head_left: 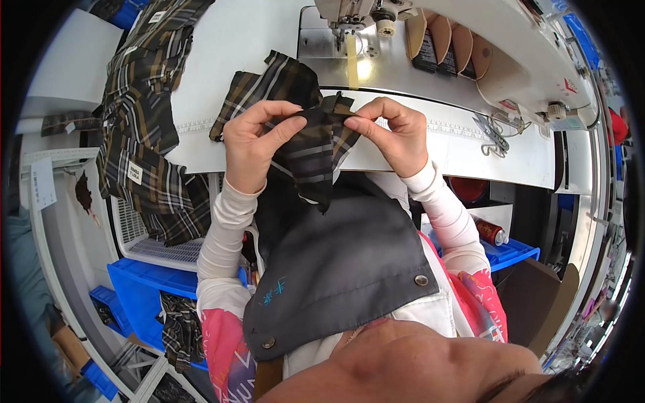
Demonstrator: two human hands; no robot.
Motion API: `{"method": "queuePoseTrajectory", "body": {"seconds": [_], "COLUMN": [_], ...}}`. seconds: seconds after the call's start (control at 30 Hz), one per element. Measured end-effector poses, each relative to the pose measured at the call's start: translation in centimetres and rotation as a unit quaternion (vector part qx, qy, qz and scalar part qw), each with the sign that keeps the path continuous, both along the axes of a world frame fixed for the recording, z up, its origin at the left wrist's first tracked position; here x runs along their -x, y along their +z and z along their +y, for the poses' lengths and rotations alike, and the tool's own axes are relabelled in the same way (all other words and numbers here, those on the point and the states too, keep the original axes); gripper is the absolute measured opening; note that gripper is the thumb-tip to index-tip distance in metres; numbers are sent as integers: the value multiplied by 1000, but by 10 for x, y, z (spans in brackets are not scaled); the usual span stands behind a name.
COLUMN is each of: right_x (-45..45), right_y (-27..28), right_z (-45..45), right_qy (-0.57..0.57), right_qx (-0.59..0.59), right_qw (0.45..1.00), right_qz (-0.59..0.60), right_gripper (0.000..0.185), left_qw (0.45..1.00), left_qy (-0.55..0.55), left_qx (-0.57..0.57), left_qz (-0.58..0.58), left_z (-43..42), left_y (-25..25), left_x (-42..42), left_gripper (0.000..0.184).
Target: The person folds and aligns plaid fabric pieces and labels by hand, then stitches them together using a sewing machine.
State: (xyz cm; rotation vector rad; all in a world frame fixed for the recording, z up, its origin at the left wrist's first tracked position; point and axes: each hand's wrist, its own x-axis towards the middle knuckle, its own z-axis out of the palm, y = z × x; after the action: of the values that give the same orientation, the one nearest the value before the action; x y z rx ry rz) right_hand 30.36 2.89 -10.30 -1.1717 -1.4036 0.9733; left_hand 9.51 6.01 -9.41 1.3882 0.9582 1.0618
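Note:
A dark plaid fabric piece (310,158) is stretched between my two hands, just over the front edge of the sewing table. My left hand (261,138) pinches its upper left edge between thumb and forefinger. On the other side, my right hand (398,131) pinches the upper right edge the same way. The fabric's lower part hangs toward my dark apron (342,262). More plaid cloth (272,84) lies on the table behind my left hand; whether it joins the held piece I cannot tell. Beyond my hands is the sewing machine's needle area (341,41).
A long heap of plaid pieces (138,127) with white labels drapes over the table's left edge. Thread snips (492,136) lie at right. Tan curved holders (457,47) stand behind. Blue crates (144,282) and a red can (490,230) are below table level.

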Motion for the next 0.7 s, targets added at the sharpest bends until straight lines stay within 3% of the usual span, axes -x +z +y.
{"method": "queuePoseTrajectory", "body": {"seconds": [0.23, 0.33, 0.53, 0.7], "right_x": [-5, -7, -10, -15], "right_y": [4, 6, 9, 11], "right_z": [1, 0, 1, 3], "right_qy": [36, 50, 70, 89], "right_qx": [-8, 0, 9, 4], "right_qw": [999, 999, 997, 995], "right_qz": [-15, -17, -41, -52], "right_gripper": [10, 10, 10, 11], "left_qw": [977, 967, 975, 985], "left_qy": [-181, -207, -196, -152], "left_qx": [91, 123, 87, 43], "left_qz": [61, 84, 51, 75], "left_z": [24, 29, 32, 27], "left_y": [22, 26, 15, 14], "left_x": [11, 12, 13, 11], "left_gripper": [25, 24, 12, 13]}}
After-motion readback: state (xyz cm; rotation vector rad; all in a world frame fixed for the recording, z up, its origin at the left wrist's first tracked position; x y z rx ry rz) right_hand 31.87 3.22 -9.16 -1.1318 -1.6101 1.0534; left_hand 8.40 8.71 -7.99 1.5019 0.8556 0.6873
